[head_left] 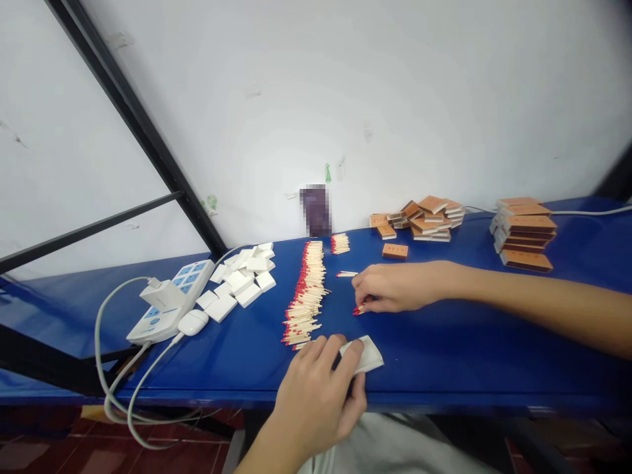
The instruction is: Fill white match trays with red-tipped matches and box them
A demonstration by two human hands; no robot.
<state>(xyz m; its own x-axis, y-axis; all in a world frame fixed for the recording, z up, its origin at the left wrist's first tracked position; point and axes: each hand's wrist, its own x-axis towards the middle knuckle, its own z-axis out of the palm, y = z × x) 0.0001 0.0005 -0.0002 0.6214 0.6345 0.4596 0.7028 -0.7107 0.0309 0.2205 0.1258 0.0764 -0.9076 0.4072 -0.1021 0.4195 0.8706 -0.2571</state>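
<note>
Head view is showing the right hand (378,288) pinching a small bunch of matches (360,309) right of the long match row (309,289), while the left hand (318,387) is grasping a white card tray (369,356) by the row's near end. The matches are probably handling as light, stiff and snappable, sliding apart unless pinched mid-stick; the tray is likely feeling light and easily dented, its side walls suiting a gentle grip. White trays (240,282) are lying left of the row, matchboxes (430,226) farther right.
</note>
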